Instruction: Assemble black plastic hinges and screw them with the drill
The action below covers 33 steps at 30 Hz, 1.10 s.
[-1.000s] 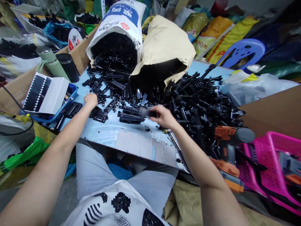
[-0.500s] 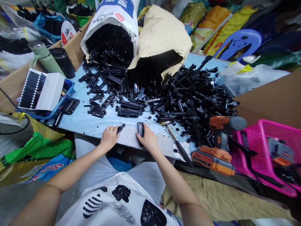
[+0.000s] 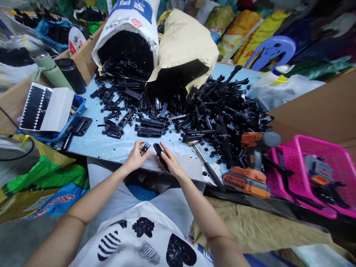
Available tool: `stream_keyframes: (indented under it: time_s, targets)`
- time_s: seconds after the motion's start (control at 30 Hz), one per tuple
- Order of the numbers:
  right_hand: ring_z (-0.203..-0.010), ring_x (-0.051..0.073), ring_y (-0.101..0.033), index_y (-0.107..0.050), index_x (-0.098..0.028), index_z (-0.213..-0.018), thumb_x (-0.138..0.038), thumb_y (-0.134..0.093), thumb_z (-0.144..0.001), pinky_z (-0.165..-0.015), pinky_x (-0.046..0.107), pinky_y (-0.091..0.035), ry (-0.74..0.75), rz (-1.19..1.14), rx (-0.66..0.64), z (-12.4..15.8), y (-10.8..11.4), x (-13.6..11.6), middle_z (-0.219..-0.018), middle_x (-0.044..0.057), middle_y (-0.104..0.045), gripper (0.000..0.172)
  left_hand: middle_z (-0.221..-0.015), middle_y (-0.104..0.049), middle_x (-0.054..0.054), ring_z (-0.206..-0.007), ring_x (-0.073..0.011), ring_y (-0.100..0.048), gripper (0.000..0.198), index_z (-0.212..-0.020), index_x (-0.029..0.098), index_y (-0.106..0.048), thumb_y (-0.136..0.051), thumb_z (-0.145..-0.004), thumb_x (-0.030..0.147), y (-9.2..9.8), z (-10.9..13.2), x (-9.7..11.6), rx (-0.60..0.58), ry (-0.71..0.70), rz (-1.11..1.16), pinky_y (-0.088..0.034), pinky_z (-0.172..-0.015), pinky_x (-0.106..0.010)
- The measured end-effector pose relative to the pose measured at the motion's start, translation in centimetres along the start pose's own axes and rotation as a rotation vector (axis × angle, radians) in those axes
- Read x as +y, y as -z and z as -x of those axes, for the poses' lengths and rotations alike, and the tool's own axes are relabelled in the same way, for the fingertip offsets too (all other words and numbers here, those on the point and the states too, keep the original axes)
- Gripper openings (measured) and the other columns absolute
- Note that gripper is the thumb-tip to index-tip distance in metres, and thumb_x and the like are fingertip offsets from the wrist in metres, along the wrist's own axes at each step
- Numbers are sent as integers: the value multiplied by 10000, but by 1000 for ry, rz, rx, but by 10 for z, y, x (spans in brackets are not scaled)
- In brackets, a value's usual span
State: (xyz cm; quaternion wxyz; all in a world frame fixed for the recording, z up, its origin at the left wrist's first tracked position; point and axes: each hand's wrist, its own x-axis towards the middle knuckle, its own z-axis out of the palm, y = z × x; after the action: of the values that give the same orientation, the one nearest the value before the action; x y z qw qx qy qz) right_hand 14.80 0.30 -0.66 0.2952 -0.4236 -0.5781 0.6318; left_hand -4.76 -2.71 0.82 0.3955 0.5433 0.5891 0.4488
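My left hand (image 3: 136, 157) is closed on a small black-and-silver metal part (image 3: 145, 148), held by the fingertips. In my right hand (image 3: 170, 162) is a long black bar-shaped part (image 3: 161, 157), gripped along its side and tilted. The two pieces are close together but apart, just over the table's front edge. Beyond my hands, finished-looking black bars (image 3: 151, 131) lie side by side. Left of them sits a small cluster of black links (image 3: 112, 130). What exactly each part belongs to I cannot make out.
A hammer (image 3: 205, 163) and an orange cordless drill (image 3: 250, 167) lie to the right, beside a pink basket (image 3: 303, 148). Heaped black parts (image 3: 222, 111) spread before a white sack (image 3: 130, 26) and a beige sack (image 3: 189, 40). A blue basket (image 3: 80, 111) stands left.
Both hands have lifted slightly and come closer together. The bar in my right hand has turned, now showing its narrower side; the left-hand part has turned too. The view has shifted a little.
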Motion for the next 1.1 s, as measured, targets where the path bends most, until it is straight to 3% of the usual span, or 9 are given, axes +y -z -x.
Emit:
stream_keyframes:
  time_s: [0.07, 0.13, 0.27, 0.47, 0.6, 0.8, 0.9, 1.0, 1.1]
  targets:
    - [-615, 107, -537, -257, -277, -1454, -526, -476, -864, -550, 238, -452, -8, -149, -6, -1, -4, -3, -831, 12, -556, 677, -841, -608, -18, -659, -115, -568, 353, -1097, 174, -542, -629, -797, 338, -5, -1, 8, -62, -33, -49, -462, -632, -228]
    - [-628, 118, -564, -276, -276, -1445, -523, -519, -841, -551, 239, -464, -12, -258, -21, -2, -6, -4, -796, 5, -559, 697, -861, -625, -32, -629, -112, -564, 278, -1086, 172, -581, -533, -864, 332, -7, 1, 15, -121, -72, -87, -466, -634, -237]
    - [-521, 87, -533, -238, -312, -1452, -514, -525, -843, -449, 206, -418, -20, -360, -65, -1, -8, -8, -786, -14, -544, 703, -869, -646, -45, -525, -98, -544, 389, -1257, 159, -539, -405, -926, 315, -8, 5, 21, -159, -101, -107, -483, -660, -265]
    - [-586, 73, -527, -398, -279, -1396, -490, -564, -830, -488, 196, -448, 72, -179, -71, 1, -1, -19, -872, 14, -562, 627, -1050, -660, -107, -963, -210, -613, 376, -1220, 148, -592, -473, -898, 301, -6, 4, 23, -109, -247, -131, -467, -885, -337]
    - [-565, 67, -512, -395, -252, -1403, -496, -491, -871, -481, 203, -450, 116, -119, -41, 1, 2, -22, -850, 14, -545, 593, -1022, -667, -104, -961, -209, -612, 360, -1213, 157, -600, -487, -896, 286, -6, 2, 28, -127, -287, -142, -466, -893, -345]
    - [-510, 56, -460, -393, -244, -1406, -449, -514, -871, -509, 212, -449, 204, 151, -110, 1, 24, -27, -786, -10, -549, 585, -911, -634, -81, -893, -185, -597, 333, -1197, 173, -610, -482, -906, 274, -14, 10, 32, -54, -341, -220, -477, -824, -307]
    - [-521, 62, -474, -384, -256, -1411, -428, -506, -881, -577, 243, -486, 238, 274, -83, 5, 27, -32, -886, 16, -604, 571, -905, -613, -77, -866, -173, -589, 336, -1204, 166, -600, -457, -921, 275, -16, 12, 34, -20, -368, -224, -474, -806, -296]
    - [-663, 111, -568, -455, -275, -1368, -431, -500, -884, -697, 288, -511, 295, 339, -127, 16, 2, -28, -1006, 44, -626, 510, -900, -614, -78, -860, -171, -586, 323, -1086, 162, -661, -409, -943, 306, -14, 3, 44, 170, -330, -179, -467, -806, -292]
    - [-870, 181, -604, -597, -264, -1235, -463, -562, -838, -825, 327, -493, 350, 348, -355, 29, -32, -18, -999, 51, -646, 445, -902, -622, -77, -880, -170, -588, 349, -1020, 161, -680, -389, -950, 341, -11, -13, 55, 331, -311, -124, -454, -828, -289]
